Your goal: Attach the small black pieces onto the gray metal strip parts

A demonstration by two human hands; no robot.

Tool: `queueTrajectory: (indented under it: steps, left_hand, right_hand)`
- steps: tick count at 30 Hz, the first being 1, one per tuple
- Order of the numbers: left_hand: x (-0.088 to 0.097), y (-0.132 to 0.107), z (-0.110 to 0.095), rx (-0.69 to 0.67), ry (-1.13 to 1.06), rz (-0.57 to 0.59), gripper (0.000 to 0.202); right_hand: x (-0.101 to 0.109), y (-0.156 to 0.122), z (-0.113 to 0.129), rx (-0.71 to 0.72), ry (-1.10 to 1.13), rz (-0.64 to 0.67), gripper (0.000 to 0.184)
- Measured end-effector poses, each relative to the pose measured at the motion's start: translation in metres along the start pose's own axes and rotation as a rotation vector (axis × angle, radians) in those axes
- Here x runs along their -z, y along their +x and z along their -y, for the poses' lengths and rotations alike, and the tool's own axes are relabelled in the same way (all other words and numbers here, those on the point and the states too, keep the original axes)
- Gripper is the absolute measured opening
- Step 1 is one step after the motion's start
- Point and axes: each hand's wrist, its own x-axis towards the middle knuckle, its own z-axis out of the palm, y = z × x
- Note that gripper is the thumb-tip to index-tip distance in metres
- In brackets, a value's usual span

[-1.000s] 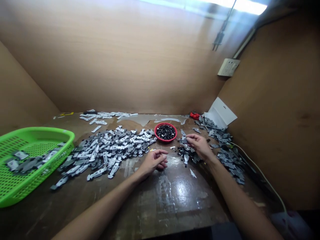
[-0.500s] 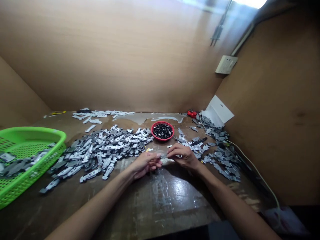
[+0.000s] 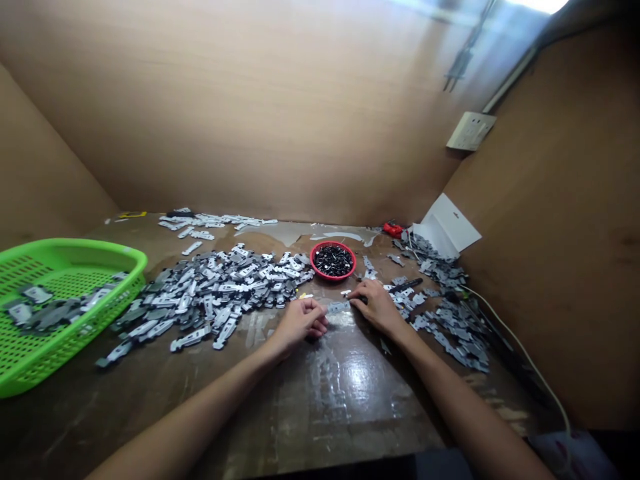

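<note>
Between my hands is a small flat grey plastic part (image 3: 339, 307), held level just above the table. My left hand (image 3: 303, 321) is closed, its thumb and forefinger pinching the part's left end. My right hand (image 3: 375, 305) is closed too, with its fingertips at the part's right end. A dark bit shows under those fingers; I cannot make out what it is. Just beyond the hands stands a red bowl (image 3: 313, 261) full of small black pieces with shiny bits. To the left spreads a heap of white-and-grey car-shaped parts (image 3: 235, 287). Loose grey parts (image 3: 457, 327) lie to the right.
A green perforated basket (image 3: 137, 263) with some parts in it stands at the left. White pieces (image 3: 215, 220) lie along the back wall. On the right are a white card (image 3: 453, 223), a red object (image 3: 393, 230), a cable (image 3: 520, 353) and a wall socket (image 3: 471, 131).
My hands have drawn slightly apart, so more of the grey part shows between them. The whole view has shifted a little, moving the scene to the right.
</note>
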Motion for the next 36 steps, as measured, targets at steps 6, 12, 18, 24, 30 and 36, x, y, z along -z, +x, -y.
queueTrajectory:
  steps: [6,12,18,24,30,36]
  left_hand:
    - [-0.002,0.002,0.003,0.031,0.057,-0.057,0.030]
    - [-0.004,0.003,0.004,0.024,0.042,-0.089,0.025]
    - [-0.005,0.003,0.003,0.016,0.012,-0.132,0.020]
    - [-0.005,0.005,0.005,0.025,0.003,-0.148,0.018]
    - [-0.004,0.003,0.004,0.012,0.001,-0.137,0.019]
    - [-0.005,0.002,0.000,0.041,0.034,-0.140,0.022]
  right_hand:
    - [0.014,0.001,0.019,-0.028,0.195,-0.038,0.010]
    - [0.016,-0.003,0.037,0.073,0.250,0.013,0.004]
    - [0.011,-0.005,0.041,0.149,0.167,0.020,0.004]
    - [0.012,-0.006,0.042,0.168,0.112,0.016,0.004]
    - [0.013,-0.006,0.043,0.180,0.092,0.039,0.006]
    - [0.024,-0.001,0.025,-0.004,0.071,-0.111,0.012]
